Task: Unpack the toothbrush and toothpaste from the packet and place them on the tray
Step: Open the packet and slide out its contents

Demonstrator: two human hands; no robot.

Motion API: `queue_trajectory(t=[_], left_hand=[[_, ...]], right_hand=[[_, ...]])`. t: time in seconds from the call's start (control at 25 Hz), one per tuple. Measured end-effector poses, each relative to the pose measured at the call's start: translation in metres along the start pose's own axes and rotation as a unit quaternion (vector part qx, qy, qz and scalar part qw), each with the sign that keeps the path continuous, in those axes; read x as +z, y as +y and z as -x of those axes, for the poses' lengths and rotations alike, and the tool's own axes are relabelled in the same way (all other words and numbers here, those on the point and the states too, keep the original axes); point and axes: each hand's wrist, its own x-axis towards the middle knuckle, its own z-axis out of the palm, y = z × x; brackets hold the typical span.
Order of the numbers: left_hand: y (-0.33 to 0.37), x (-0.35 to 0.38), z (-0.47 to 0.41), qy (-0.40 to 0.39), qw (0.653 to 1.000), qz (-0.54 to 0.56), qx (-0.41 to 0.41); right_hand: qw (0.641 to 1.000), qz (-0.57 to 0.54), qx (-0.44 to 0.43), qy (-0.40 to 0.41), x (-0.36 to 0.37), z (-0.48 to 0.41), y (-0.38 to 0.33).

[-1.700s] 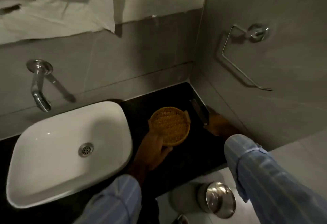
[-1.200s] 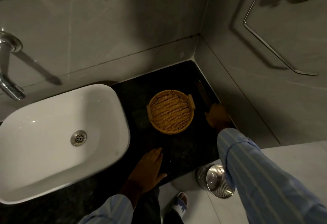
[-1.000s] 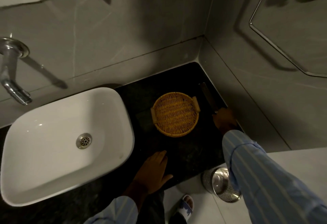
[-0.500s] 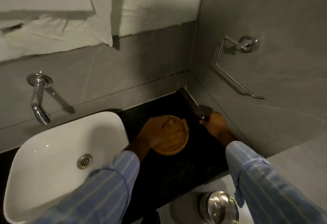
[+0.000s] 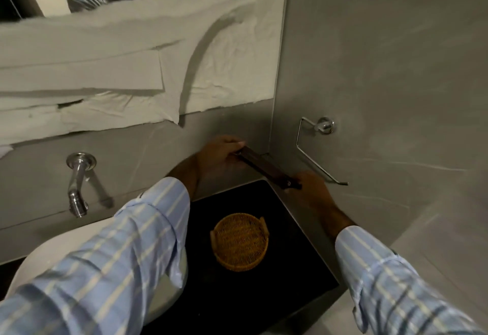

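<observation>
While the tray [image 5: 239, 242] sits below, both hands grip the packet [image 5: 266, 169]: left [image 5: 220, 156] far end, right [image 5: 311, 189] near end.

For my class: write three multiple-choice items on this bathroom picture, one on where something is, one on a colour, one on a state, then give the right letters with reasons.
1. Where is the basket tray?
A. In the sink
B. On the black counter, right of the sink
C. Hanging on the wall ring

2. What colour is the counter?
A. White
B. Black
C. Red

3. What is the state of the long dark packet?
A. Lying in the tray
B. Lying on the floor
C. Held up above the counter by both hands

Answers:
1 B: the tray stands on the dark surface beside the white sink.
2 B: the surface around the tray is black.
3 C: the left hand grips one end, the right hand the other, and the tray below holds nothing.
</observation>
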Motion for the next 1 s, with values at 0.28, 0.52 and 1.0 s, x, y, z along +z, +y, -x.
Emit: queue_trajectory(t=[0.28, 0.52, 1.0], left_hand=[[0.024, -0.008, 0.018, -0.040, 0.999, -0.016, 0.004], [0.037, -0.001, 0.017, -0.008, 0.977, -0.212, 0.015], [0.026, -0.003, 0.021, 0.085, 0.962, -0.236, 0.104]], right_hand=[[0.999, 0.030, -0.029, -0.002, -0.019, 0.005, -0.006], [0.998, 0.058, -0.027, -0.002, -0.021, 0.008, -0.006], [0.880, -0.428, 0.200, -0.034, -0.017, 0.015, -0.045]])
